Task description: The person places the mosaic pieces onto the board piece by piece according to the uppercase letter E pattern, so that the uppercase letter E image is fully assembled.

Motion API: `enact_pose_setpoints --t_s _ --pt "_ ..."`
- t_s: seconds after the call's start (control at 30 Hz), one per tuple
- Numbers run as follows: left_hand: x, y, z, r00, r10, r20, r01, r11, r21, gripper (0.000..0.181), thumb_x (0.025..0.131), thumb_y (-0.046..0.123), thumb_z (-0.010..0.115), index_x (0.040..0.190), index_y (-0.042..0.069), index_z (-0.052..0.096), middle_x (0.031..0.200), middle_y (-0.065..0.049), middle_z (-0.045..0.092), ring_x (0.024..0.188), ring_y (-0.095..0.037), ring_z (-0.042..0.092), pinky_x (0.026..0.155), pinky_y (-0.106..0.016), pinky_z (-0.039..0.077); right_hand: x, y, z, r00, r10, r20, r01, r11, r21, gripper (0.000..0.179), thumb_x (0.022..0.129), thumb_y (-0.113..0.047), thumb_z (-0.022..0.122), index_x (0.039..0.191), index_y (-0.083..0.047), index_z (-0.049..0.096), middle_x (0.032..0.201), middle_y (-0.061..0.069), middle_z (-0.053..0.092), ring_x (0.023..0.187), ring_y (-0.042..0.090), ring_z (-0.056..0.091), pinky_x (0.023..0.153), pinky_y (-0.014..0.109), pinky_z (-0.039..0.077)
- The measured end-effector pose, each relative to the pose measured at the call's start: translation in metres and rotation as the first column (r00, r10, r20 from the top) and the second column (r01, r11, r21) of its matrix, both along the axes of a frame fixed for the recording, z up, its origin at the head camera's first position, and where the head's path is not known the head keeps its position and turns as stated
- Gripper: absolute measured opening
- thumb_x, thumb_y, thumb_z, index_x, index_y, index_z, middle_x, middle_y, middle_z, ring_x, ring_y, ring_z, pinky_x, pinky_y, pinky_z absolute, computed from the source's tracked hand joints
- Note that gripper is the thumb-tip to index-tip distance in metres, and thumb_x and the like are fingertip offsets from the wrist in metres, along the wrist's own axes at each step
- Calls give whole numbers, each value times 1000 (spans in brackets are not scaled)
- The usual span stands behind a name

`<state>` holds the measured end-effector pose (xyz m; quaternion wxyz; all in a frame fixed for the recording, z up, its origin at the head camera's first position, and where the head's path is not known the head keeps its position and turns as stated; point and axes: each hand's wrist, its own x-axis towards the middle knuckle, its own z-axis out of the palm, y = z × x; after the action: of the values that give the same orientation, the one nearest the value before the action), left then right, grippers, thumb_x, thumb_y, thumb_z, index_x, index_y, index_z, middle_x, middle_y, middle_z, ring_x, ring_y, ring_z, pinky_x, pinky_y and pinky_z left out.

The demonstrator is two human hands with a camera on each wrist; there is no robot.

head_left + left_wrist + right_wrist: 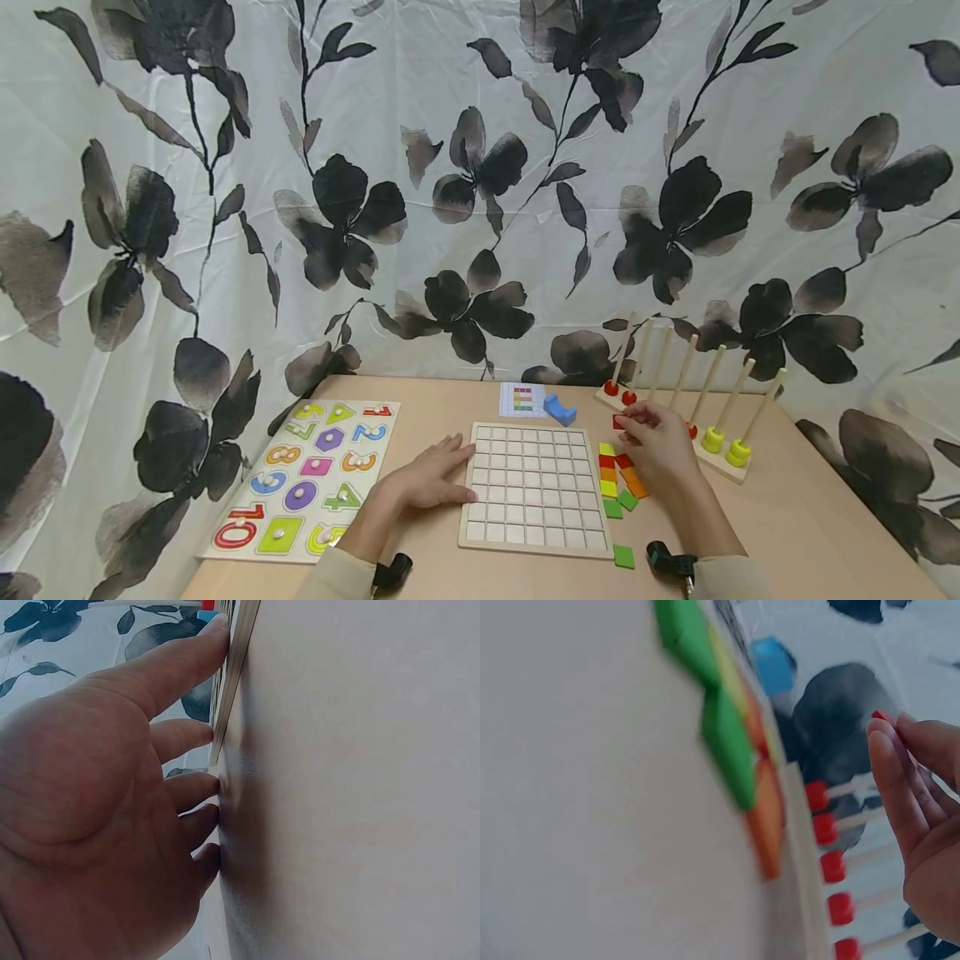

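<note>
A wooden grid board (534,485) with bare square cells lies in the middle of the table. At its left edge rests my left hand (431,475), thumb and fingers loosely extended; the left wrist view shows the thumb (187,664) on the board's rim (238,667). Between thumb and fingertips, my right hand (660,442) pinches a small red tile (618,422), seen nearly edge-on in the right wrist view. Below that hand, beside the board, lie yellow, red and orange tiles (607,473), several green tiles (613,508) and a tilted orange tile (633,482).
Behind the right hand stands a peg rack (723,462) with red and yellow rings. A pattern card (517,400) and a blue curved piece (559,410) lie beyond the board. On the left is a number puzzle board (258,487). A single green tile (624,557) lies near the board's front right corner.
</note>
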<state>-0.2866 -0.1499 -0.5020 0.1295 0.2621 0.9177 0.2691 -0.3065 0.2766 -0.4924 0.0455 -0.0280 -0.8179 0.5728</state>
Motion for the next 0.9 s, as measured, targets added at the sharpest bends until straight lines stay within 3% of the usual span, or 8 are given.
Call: enact_pose_setpoints --t_s 0.13,0.27,0.5,0.77,0.9 --pt "0 3 -1 1000 -14 -10 14 1000 -4 86 92 50 74 160 8 41 171 -25 22 160 -43 16 130 -61 16 4 -1 15 991 63 -121 -59 997 41 32 103 -14 66 131 2 65 118 24 73 90 25 77 79 24 64" --pt "-2 7 -1 1000 -17 -8 17 1000 -11 85 93 51 72 160 9 40 171 -24 22 160 -43 16 129 -61 17 9 -5 29 977 114 -182 -108 993 40 32 102 -9 67 131 4 65 117 27 73 88 21 78 80 25 64" --pt "0 3 2 1000 -6 -14 6 1000 -18 85 93 50 73 160 7 40 171 -24 23 160 -43 17 129 -61 17 11 -26 42 965 178 -194 -177 984 25 35 99 -8 71 133 0 66 113 24 70 90 23 78 81 27 64" --pt "1 -1 3 1000 -14 -19 14 1000 -12 86 93 51 73 160 7 40 170 -26 23 160 -44 17 129 -61 17 2 -54 43 940 304 -157 -286 950 126 33 96 -6 73 129 -5 70 108 15 76 91 33 77 81 25 64" --pt "1 -1 3 1000 -13 -19 13 1000 -9 86 93 50 73 160 7 40 170 -26 22 160 -44 17 129 -61 17 -3 -71 46 912 372 -174 -337 919 204 30 95 -7 75 125 -5 73 103 10 77 86 35 76 77 26 64"
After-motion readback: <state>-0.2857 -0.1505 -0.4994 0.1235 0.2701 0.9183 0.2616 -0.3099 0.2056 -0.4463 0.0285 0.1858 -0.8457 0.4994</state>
